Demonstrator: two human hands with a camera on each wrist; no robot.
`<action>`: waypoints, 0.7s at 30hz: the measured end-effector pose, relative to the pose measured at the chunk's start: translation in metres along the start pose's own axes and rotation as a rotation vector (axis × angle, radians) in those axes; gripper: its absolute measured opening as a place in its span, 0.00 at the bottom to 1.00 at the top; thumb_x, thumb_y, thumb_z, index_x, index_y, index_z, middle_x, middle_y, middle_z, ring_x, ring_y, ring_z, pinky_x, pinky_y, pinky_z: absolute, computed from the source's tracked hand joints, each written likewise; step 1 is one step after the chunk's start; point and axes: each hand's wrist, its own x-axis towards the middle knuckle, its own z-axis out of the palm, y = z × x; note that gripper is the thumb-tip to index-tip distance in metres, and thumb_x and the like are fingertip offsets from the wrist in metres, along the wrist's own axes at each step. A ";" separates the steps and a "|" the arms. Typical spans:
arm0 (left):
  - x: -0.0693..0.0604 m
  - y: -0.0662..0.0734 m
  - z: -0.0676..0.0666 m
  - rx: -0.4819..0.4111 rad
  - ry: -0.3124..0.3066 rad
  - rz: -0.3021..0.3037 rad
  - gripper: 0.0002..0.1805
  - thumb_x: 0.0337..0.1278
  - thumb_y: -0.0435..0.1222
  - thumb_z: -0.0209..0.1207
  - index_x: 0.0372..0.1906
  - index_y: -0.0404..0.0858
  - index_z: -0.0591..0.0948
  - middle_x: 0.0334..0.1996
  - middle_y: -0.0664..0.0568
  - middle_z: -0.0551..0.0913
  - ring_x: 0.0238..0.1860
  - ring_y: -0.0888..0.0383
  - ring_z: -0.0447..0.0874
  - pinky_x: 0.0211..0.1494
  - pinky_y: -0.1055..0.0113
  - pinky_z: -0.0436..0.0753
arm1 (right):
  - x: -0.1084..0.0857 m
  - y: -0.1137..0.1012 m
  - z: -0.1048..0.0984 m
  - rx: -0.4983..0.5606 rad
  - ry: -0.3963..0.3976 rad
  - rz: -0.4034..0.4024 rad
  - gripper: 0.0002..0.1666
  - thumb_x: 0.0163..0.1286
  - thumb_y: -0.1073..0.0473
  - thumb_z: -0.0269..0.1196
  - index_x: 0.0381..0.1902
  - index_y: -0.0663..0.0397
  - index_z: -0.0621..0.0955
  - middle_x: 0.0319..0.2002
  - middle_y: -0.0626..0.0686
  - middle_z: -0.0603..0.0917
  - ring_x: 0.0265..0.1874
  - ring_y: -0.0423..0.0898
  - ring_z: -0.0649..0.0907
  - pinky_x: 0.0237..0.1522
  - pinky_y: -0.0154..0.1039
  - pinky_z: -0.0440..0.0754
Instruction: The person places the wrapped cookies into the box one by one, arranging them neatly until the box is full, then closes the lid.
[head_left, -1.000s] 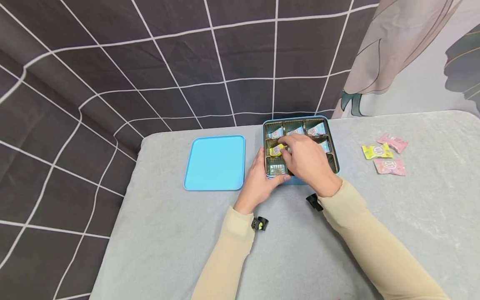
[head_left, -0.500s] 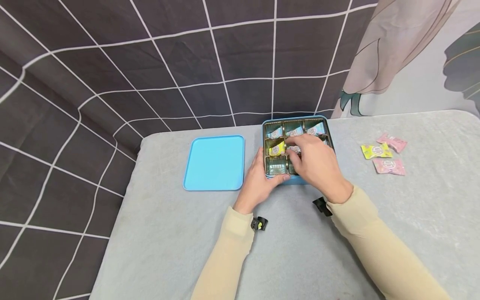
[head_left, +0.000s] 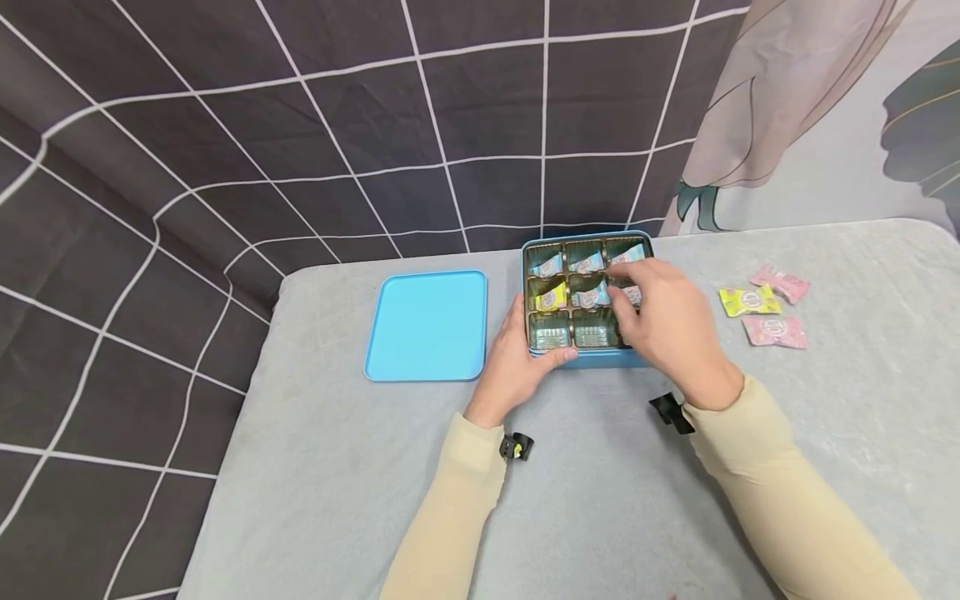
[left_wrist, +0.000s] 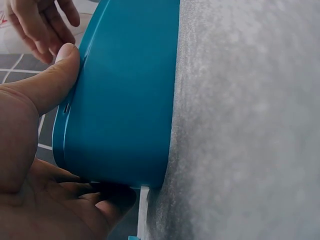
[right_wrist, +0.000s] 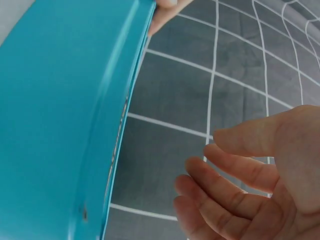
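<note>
A blue tin (head_left: 600, 359) with a dark plastic insert of square compartments stands near the table's back edge in the head view. My left hand (head_left: 512, 367) holds its front left corner, thumb on the front rim and fingers along the left side. Blue-wrapped candies (head_left: 587, 262) lie in the back row. The middle row has a yellow-wrapped candy (head_left: 551, 297) at left, a blue one (head_left: 592, 295) at centre and a partly hidden one at right. My right hand (right_wrist: 245, 180) hovers over the tin's right side, fingers loosely bent, nothing between them in the right wrist view.
The blue lid (head_left: 426, 327) lies flat left of the tin. To the right on the grey tablecloth (head_left: 315, 467) are a yellow candy (head_left: 750, 301) and two pink candies (head_left: 776, 332). A dark grid-patterned curtain (head_left: 480, 117) hangs behind the table.
My right hand has moved right, from beside the yellow candy, past the centre compartment, to the tin's right side. The centre candy and the front middle compartment are now uncovered. My left hand stays put.
</note>
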 end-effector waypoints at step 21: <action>0.000 0.001 0.000 0.023 -0.008 -0.030 0.62 0.53 0.55 0.72 0.81 0.37 0.46 0.80 0.44 0.51 0.78 0.50 0.50 0.77 0.55 0.57 | 0.000 0.038 -0.028 -0.013 0.006 0.193 0.17 0.71 0.63 0.58 0.53 0.68 0.82 0.47 0.72 0.82 0.48 0.68 0.80 0.48 0.65 0.73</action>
